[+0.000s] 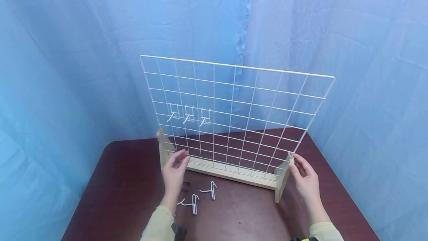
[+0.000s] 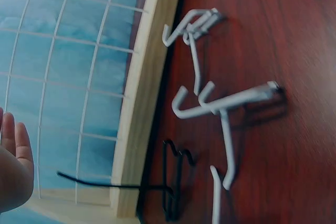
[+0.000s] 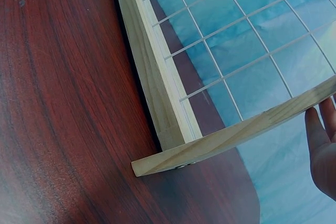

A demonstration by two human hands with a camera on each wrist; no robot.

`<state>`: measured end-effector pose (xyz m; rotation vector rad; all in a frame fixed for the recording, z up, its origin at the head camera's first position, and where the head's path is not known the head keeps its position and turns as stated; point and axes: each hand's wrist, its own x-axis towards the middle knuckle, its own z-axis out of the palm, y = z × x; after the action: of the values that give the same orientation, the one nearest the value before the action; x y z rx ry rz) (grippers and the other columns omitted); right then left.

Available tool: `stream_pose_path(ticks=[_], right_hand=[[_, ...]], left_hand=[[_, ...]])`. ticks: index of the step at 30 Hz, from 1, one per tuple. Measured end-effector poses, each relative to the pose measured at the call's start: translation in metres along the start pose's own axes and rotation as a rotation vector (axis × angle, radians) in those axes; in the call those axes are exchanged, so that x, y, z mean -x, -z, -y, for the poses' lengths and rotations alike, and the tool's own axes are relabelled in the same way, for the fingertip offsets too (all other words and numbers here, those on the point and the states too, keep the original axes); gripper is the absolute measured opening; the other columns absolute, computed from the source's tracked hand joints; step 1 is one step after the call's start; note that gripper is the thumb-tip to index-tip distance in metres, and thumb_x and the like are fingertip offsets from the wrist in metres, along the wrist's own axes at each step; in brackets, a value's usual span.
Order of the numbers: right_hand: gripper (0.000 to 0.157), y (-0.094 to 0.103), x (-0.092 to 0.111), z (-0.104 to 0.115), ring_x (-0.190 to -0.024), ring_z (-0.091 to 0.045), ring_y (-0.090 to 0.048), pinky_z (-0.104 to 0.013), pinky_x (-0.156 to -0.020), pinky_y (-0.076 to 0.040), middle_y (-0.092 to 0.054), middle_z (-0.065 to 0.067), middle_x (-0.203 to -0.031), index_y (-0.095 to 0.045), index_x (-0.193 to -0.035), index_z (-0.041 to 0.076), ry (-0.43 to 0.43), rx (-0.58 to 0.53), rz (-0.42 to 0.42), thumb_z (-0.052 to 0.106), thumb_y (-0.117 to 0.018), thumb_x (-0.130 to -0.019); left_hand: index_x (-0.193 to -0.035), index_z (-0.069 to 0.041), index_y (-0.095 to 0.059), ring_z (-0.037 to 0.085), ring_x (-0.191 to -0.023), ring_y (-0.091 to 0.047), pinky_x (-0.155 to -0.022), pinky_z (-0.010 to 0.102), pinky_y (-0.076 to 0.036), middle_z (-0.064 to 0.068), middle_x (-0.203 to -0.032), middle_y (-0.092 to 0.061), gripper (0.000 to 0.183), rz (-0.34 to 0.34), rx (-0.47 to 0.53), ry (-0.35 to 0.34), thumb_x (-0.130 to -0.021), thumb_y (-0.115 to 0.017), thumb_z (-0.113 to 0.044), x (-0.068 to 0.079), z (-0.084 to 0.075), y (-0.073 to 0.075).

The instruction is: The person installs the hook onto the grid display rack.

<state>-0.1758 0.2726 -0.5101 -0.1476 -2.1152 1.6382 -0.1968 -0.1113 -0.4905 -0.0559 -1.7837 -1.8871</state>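
A white wire grid panel stands upright in a pale wooden stand. Three white hooks hang side by side on its left half. My right hand pinches the top of the stand's right side post, thumb in front. In the right wrist view its fingers touch the post's outer side. My left hand, fingers loosely bent, hovers before the stand's left end and holds nothing. Loose white double-wire hooks lie on the table in front of the stand, with a black hook beside them.
The stand sits on a dark red wood-grain table. Blue curtains hang behind and at both sides. The stand's left side post is partly covered by my left hand in the head view.
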Motion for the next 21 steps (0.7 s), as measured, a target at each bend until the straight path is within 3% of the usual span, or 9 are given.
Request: stream_pose_path(ticks=[11,15,21], right_hand=[[0.037,0.001,-0.001,0.000,-0.105,0.002,-0.053,-0.009,-0.083,-0.045,-0.059,0.009,-0.116,-0.053,-0.126,0.003,0.003,0.008,0.002,0.013,-0.060,-0.091],[0.037,0.001,-0.001,0.000,-0.105,0.002,-0.052,-0.009,-0.084,-0.045,-0.059,0.010,-0.116,-0.053,-0.127,0.004,-0.002,0.005,0.006,0.013,-0.060,-0.091],[0.038,0.000,0.000,0.002,-0.105,0.003,-0.052,-0.008,-0.083,-0.044,-0.058,0.010,-0.116,-0.053,-0.127,0.005,-0.005,0.018,0.009,0.013,-0.059,-0.091]], left_hand=[[-0.105,0.012,-0.061,0.040,-0.093,-0.061,-0.082,0.027,-0.052,0.026,-0.101,-0.064,0.027,0.006,-0.103,0.018,-0.079,-0.068,0.007,0.008,0.009,0.020],[-0.104,0.011,-0.062,0.039,-0.091,-0.062,-0.080,0.024,-0.053,0.025,-0.100,-0.064,0.028,0.003,-0.132,0.018,-0.078,-0.069,0.006,0.012,0.015,0.026],[-0.104,0.003,-0.065,0.027,-0.090,-0.065,-0.078,0.018,-0.052,0.017,-0.101,-0.067,0.028,0.000,-0.187,0.018,-0.078,-0.073,-0.005,0.016,0.041,0.042]])
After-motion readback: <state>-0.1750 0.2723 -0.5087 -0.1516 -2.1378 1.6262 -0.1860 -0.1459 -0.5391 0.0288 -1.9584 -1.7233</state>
